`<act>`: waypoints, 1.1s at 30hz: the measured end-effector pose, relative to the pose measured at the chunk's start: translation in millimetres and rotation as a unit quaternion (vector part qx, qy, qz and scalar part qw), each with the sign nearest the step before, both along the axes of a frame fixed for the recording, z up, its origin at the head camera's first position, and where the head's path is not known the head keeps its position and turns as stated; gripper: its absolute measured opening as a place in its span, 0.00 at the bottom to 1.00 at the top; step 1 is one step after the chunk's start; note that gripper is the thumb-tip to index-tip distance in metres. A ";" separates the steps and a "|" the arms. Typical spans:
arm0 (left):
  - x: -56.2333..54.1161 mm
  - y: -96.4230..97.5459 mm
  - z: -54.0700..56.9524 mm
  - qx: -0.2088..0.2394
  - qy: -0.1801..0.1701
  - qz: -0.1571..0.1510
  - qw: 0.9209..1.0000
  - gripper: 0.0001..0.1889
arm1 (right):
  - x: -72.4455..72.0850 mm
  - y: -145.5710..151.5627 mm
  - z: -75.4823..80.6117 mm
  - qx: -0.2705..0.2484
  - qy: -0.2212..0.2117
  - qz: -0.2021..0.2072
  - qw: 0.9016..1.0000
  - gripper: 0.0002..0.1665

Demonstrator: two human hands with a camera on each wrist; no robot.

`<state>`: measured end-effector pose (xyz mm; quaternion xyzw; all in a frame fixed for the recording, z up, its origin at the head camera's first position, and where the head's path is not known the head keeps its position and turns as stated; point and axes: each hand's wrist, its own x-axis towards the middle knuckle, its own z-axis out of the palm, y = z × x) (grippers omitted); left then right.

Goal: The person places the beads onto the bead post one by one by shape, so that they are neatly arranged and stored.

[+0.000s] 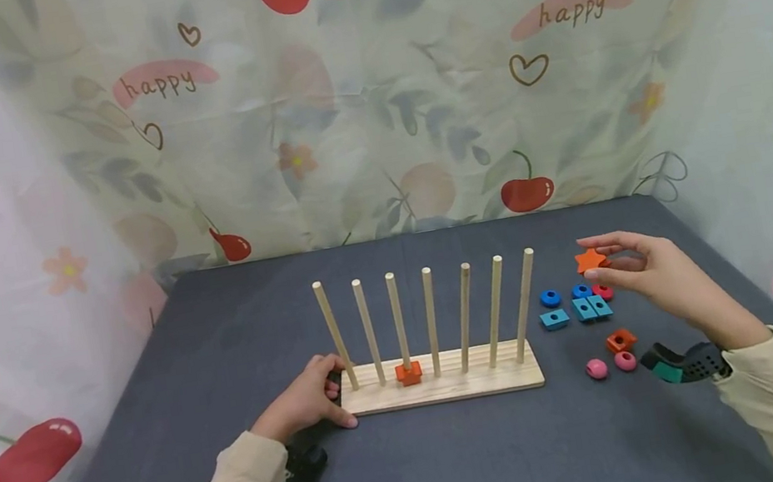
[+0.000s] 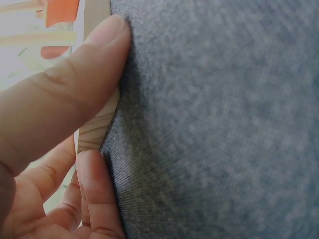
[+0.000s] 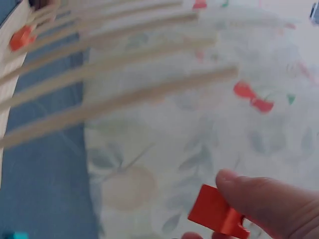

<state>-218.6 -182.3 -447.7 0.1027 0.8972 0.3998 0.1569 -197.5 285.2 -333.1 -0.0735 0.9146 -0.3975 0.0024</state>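
Note:
A pale wooden peg board [image 1: 443, 388] with several upright pegs lies on the dark table. An orange star-shaped bead [image 1: 409, 373] sits at the foot of its third peg from the left. My left hand [image 1: 311, 396] grips the board's left end, the thumb [image 2: 107, 37] along the front edge and fingers at the end face. Beyond the right end of the board, my right hand [image 1: 653, 274] pinches another orange star bead [image 1: 590, 261] between thumb and fingers, raised over the loose beads. The right wrist view shows this star [image 3: 212, 209] side-on, partly covered by the thumb.
Below the right hand lie blue ring beads [image 1: 551, 298], a red ring bead [image 1: 603, 293] and light-blue blocks [image 1: 554, 320]. Nearer me are an orange bead [image 1: 621, 339] and two pink round beads [image 1: 596, 369]. A printed curtain [image 1: 351, 112] hangs behind the table.

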 end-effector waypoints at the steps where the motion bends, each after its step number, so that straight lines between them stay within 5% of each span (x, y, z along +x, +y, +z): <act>1: 0.2 -0.1 0.4 0.000 0.000 0.000 1.000 0.37 | 1.4 -4.2 4.5 -0.006 0.009 -0.004 1.000 0.36; 10: 1.1 -0.8 1.9 0.001 -0.005 -0.001 1.000 0.38 | 17.8 -40.2 41.2 -0.061 0.097 -0.009 0.993 0.29; 19: 1.0 0.1 3.1 -0.005 -0.011 0.004 1.000 0.38 | 28.0 -73.0 76.4 -0.200 0.201 0.056 0.957 0.27; 26: 1.0 -0.5 2.2 0.000 -0.008 0.000 1.000 0.38 | 30.4 -101.4 94.2 -0.260 0.206 0.098 0.938 0.20; 33: 0.8 0.5 1.9 -0.004 -0.008 -0.002 1.000 0.38 | 27.3 -128.6 96.1 -0.289 0.230 0.128 0.920 0.22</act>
